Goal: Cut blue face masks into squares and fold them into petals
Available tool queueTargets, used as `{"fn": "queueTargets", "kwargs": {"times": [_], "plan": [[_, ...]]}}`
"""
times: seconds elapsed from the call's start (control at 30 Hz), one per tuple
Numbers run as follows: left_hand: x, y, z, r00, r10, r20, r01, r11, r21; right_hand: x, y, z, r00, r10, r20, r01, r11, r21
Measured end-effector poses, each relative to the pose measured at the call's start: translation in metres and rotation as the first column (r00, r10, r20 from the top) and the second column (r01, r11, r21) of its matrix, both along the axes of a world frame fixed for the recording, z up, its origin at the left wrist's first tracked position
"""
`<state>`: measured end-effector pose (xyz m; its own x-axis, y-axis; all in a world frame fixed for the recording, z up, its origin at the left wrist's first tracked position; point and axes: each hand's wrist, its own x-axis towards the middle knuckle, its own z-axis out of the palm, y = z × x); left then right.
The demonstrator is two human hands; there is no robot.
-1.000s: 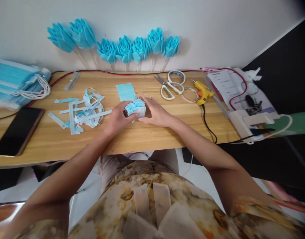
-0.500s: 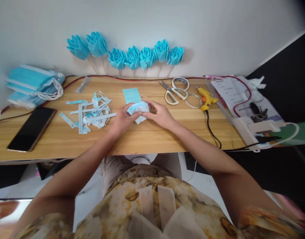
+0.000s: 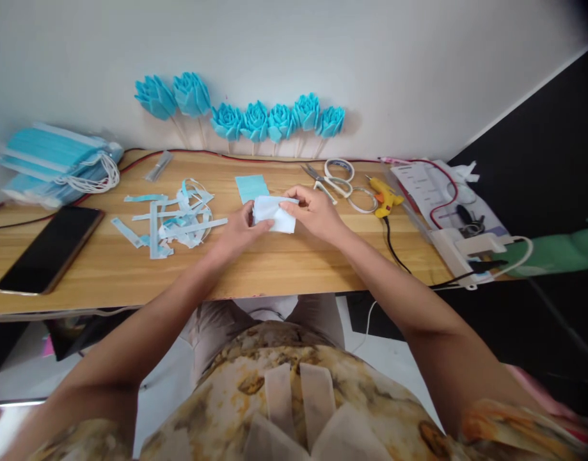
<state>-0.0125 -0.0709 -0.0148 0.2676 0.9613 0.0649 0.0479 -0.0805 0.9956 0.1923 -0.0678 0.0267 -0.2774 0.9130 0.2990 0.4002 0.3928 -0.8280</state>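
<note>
Between my hands, just above the wooden table, is a pale, nearly square piece of mask fabric (image 3: pixel 280 218), its whitish side facing up. My left hand (image 3: pixel 243 227) grips its left edge, thumb on top. The thumb and fingers of my right hand (image 3: pixel 313 210) pinch its upper right corner. Whether it is one layer or several I cannot tell. Just behind lies a flat light-blue square of mask fabric (image 3: pixel 252 187). Left of my hands is a loose heap of cut mask strips and ear loops (image 3: pixel 181 214).
Blue fabric flowers on sticks (image 3: pixel 254 121) lean on the wall. Face masks (image 3: pixel 51 157) and a phone (image 3: pixel 51 250) are at left. Scissors (image 3: pixel 339 186), tape rolls (image 3: pixel 340 168), a yellow glue gun (image 3: pixel 384 197) and a power strip (image 3: pixel 454 253) lie at right. Cables run along the back.
The fabric piece was bunched and folded between my hands; now it is spread flatter with its pale side up. My right hand has shifted slightly to its upper right corner. The view has turned slightly.
</note>
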Motion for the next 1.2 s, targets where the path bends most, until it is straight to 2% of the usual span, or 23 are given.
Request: {"fn": "queueTargets", "kwargs": {"times": [0.1, 0.17, 0.23, 0.37, 0.47, 0.57, 0.67, 0.77, 0.83, 0.9, 1.07, 1.2], "plan": [[-0.001, -0.002, 0.004, 0.999, 0.016, 0.044, -0.016, 1.000, 0.013, -0.003, 0.000, 0.007, 0.994, 0.015, 0.112, -0.021, 0.999, 0.045], [-0.001, -0.002, 0.004, 0.994, 0.028, 0.109, -0.029, 1.000, 0.011, -0.006, 0.000, 0.006, 0.992, 0.007, 0.124, -0.014, 0.998, 0.054], [-0.001, -0.001, 0.003, 0.985, 0.054, 0.162, -0.058, 0.998, 0.018, -0.011, 0.000, 0.000, 0.999, -0.005, 0.042, 0.005, 1.000, -0.002], [-0.002, 0.001, 0.002, 0.977, 0.108, 0.186, -0.120, 0.991, 0.057, -0.022, -0.002, -0.017, 0.975, -0.021, -0.223, -0.031, 0.973, -0.229], [-0.003, 0.001, 0.002, 0.966, 0.128, 0.225, -0.141, 0.989, 0.039, -0.028, -0.005, -0.028, 0.953, -0.050, -0.298, -0.041, 0.956, -0.289], [-0.003, 0.000, 0.004, 0.939, 0.129, 0.319, -0.114, 0.991, -0.064, -0.029, -0.009, -0.032, 0.958, -0.098, -0.270, 0.017, 0.958, -0.285], [-0.003, -0.001, 0.004, 0.922, 0.135, 0.363, -0.090, 0.986, -0.138, -0.029, -0.012, -0.031, 0.979, -0.085, -0.186, 0.045, 0.977, -0.206], [-0.003, -0.001, 0.004, 0.919, 0.154, 0.363, -0.113, 0.985, -0.130, -0.030, -0.014, -0.030, 0.990, -0.094, -0.103, 0.080, 0.988, -0.135], [-0.004, 0.000, 0.004, 0.926, 0.165, 0.341, -0.136, 0.985, -0.108, -0.032, -0.015, -0.030, 0.990, -0.104, -0.095, 0.090, 0.986, -0.141], [-0.005, 0.000, 0.004, 0.935, 0.184, 0.304, -0.168, 0.983, -0.079, -0.032, -0.015, -0.029, 0.986, -0.091, -0.138, 0.064, 0.979, -0.193], [-0.006, -0.003, 0.009, 0.952, 0.221, 0.214, -0.235, 0.971, 0.045, -0.033, -0.012, -0.026, 0.944, -0.014, -0.329, -0.092, 0.948, -0.306], [-0.003, -0.005, 0.010, 0.972, 0.148, 0.183, -0.160, 0.986, 0.050, -0.026, -0.002, -0.018, 0.932, -0.072, -0.356, -0.039, 0.954, -0.296]]}}
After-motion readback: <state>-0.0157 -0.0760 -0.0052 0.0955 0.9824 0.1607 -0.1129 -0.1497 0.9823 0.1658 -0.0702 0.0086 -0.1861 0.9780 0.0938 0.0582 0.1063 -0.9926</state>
